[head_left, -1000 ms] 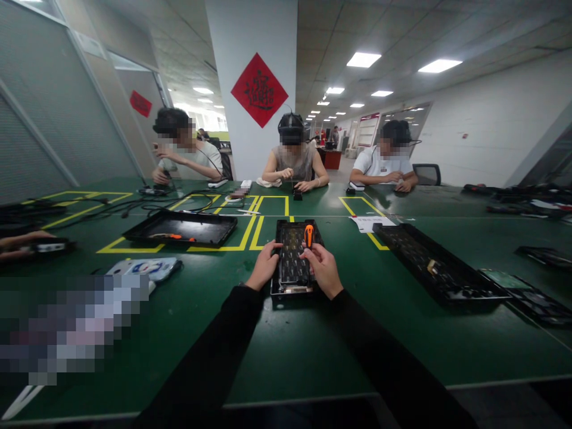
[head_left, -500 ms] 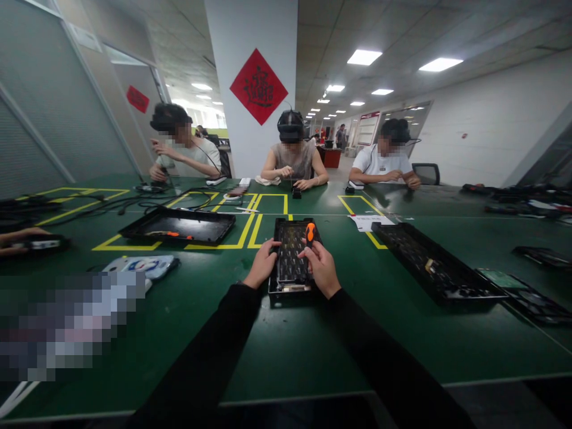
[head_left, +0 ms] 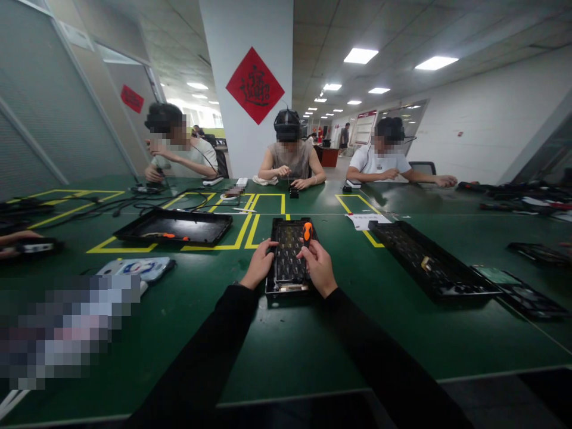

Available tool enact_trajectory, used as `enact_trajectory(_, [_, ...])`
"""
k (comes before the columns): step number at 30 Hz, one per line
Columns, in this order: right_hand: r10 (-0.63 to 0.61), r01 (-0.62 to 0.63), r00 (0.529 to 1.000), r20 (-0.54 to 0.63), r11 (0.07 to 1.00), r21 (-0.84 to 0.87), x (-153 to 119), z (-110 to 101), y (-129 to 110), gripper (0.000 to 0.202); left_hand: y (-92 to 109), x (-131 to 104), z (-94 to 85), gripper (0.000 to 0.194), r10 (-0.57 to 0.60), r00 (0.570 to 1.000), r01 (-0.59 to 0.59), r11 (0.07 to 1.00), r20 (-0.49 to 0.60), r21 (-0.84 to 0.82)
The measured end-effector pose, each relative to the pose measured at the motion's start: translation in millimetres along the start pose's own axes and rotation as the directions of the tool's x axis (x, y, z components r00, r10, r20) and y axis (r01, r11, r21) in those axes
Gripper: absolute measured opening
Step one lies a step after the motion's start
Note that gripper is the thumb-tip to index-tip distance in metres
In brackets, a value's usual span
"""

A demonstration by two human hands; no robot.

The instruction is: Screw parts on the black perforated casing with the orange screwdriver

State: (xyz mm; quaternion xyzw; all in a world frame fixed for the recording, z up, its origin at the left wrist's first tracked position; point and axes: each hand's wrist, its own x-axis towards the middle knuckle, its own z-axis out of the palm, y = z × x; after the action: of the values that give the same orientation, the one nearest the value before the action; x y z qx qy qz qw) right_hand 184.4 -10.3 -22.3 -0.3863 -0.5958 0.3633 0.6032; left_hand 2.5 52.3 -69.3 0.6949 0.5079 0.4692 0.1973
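Note:
A black rectangular housing lies on the green table in front of me, its inside covered with rows of small pale points. At its left rim my left hand is closed, thumb over the edge. My right hand grips a screwdriver with an orange and black handle, held upright over the right half of the housing. The screwdriver's tip is hidden by my fingers and too small to make out. A light strip lies along the housing's near end.
To the left are a shallow black tray with orange-handled tools and a phone in a patterned case. A long black tray and a white paper are on the right. Co-workers sit across the table; cables lie far left.
My hands keep the same hold on the housing and screwdriver. The view has shifted slightly. Across the table, the co-worker at right has stretched an arm out to the right.

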Motion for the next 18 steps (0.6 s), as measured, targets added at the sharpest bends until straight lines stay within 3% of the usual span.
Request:
enact_trajectory(8, [-0.007, 0.007, 1.0, 0.008, 1.0, -0.023, 0.5, 0.4, 2.1, 0.034, -3.5, 1.0, 1.6, 0.042, 0.012, 1.0, -0.012, 1.0, -0.001, 0.002])
enact_trajectory(18, [-0.028, 0.027, 0.999, 0.014, 0.996, 0.088, 0.6, 4.1, 1.7, 0.027, -4.9, 1.3, 1.6, 0.041, 0.004, 1.0, -0.004, 1.0, 0.004, 0.003])
